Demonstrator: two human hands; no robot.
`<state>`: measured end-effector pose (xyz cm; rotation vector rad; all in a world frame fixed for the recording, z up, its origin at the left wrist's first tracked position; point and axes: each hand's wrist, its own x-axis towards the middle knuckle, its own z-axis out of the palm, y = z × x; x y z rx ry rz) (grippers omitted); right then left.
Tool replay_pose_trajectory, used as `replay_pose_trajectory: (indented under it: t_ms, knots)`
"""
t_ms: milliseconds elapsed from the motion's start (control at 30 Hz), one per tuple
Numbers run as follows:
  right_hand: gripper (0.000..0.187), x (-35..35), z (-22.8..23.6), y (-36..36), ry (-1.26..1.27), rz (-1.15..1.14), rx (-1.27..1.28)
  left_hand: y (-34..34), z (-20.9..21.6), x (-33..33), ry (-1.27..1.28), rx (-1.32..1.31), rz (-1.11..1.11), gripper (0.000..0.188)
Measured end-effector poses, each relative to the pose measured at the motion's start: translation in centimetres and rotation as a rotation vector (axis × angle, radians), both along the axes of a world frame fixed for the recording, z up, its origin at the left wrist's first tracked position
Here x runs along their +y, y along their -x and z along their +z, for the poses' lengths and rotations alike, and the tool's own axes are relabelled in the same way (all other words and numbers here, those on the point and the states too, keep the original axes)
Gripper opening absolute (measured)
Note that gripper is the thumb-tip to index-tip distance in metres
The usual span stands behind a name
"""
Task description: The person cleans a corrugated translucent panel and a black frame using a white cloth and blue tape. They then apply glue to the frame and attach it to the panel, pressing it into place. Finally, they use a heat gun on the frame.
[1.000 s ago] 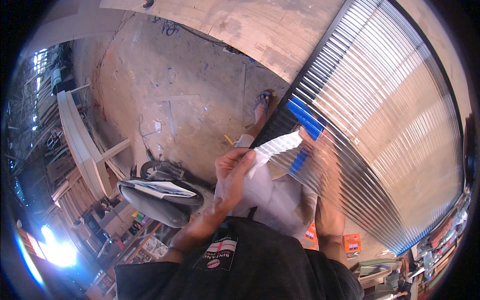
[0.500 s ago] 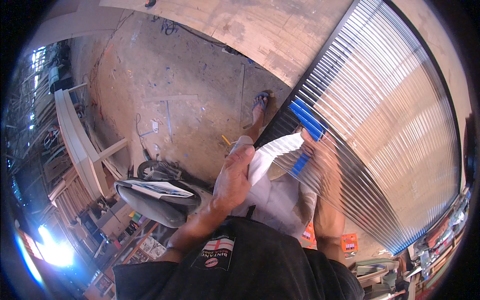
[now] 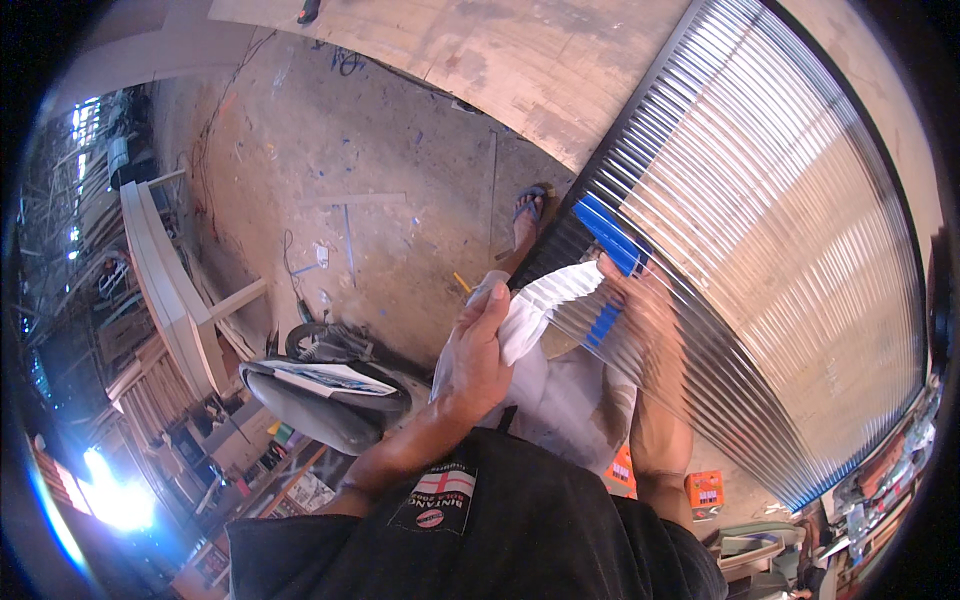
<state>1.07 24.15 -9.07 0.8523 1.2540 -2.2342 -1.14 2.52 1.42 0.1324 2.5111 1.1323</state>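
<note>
My left hand (image 3: 480, 355) is closed around one end of a limp white strip (image 3: 545, 305); whether it is cloth or paper I cannot tell. The strip runs rightward to my right hand (image 3: 650, 310), whose fingers close on its far end. That hand shows distorted through the clear ribbed panel (image 3: 790, 220), which has a dark frame. Blue tape (image 3: 608, 235) sits on the panel just above the right fingers, and another blue piece (image 3: 603, 325) is below them. The panel leans across my right side, over a wooden surface.
A plywood sheet (image 3: 500, 60) spans the top. On the left are a motorbike seat (image 3: 310, 405) with papers on it and a pale wooden frame (image 3: 165, 290). Orange packets (image 3: 705, 490) lie at lower right. Offcuts and scraps litter the floor (image 3: 380, 150), where my sandalled foot (image 3: 532, 205) stands.
The view has shifted slightly, so the surroundings sit a little further right. Both hands keep their hold on the white strip, almost in the same place; the panel stays put.
</note>
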Motion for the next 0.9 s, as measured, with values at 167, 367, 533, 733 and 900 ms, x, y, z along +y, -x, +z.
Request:
replay_pose_trajectory:
  t_ms: [167, 367, 533, 733, 900]
  knots:
    - [0.037, 0.6, 0.1, -0.3, -0.008, 0.011, -0.013, -1.0, -2.2, -1.5, -0.341, -0.39, 0.289, 0.017]
    - [0.038, 0.7, 0.1, -1.0, 0.005, -0.031, -0.025, -0.8, -1.9, -1.4, -0.541, -0.582, 0.517, 0.022]
    - [0.039, -0.1, 0.0, -1.9, 0.023, -0.079, -0.043, 0.0, -0.8, -1.2, -0.371, -0.507, 0.373, 0.015]
    - [0.04, -0.2, -0.2, -2.8, 0.021, -0.114, -0.05, -0.2, -0.8, -1.0, -0.419, -0.505, 0.39, 0.018]
    - [0.041, 0.1, -0.2, -2.7, 0.016, -0.118, -0.044, -0.4, -0.3, -0.4, -0.411, -0.53, 0.412, 0.018]
